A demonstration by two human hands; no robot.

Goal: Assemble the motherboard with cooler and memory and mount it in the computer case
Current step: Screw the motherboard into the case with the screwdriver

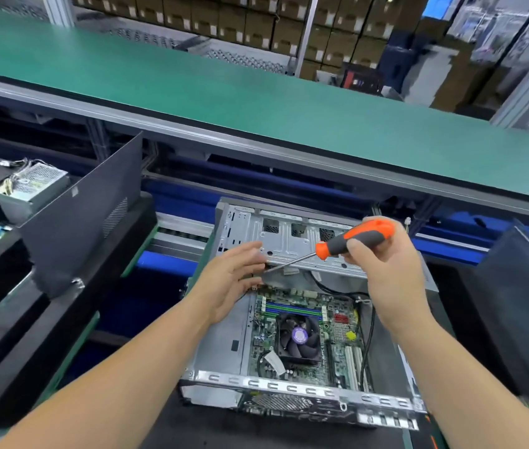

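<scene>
Above the open computer case (289, 388), right hand (383, 254) wrapped round the orange-and-grey handle of a screwdriver (350, 241), shaft slanting down and to the left, long axis running from handle at upper right to tip at lower left. Tip ending right at the fingertips of the left hand (234, 280), fingers straight and loosely spread, holding nothing that can be made out; whether a screw sits at the tip, too small to tell. Below both hands, motherboard (302, 335) lying flat inside the case, cooler (297, 338) with its fan seated mid-board, memory slots (292, 309) just beyond it toward the drive cage (289, 238). Judging from this, mounting stage: board in place, fastening likely next. Key relation: board beneath and nearer the body than the tip, so shaft needing to swing from slanted to upright and drop toward a corner hole, left hand nearer the tip and better placed to steady it.
</scene>
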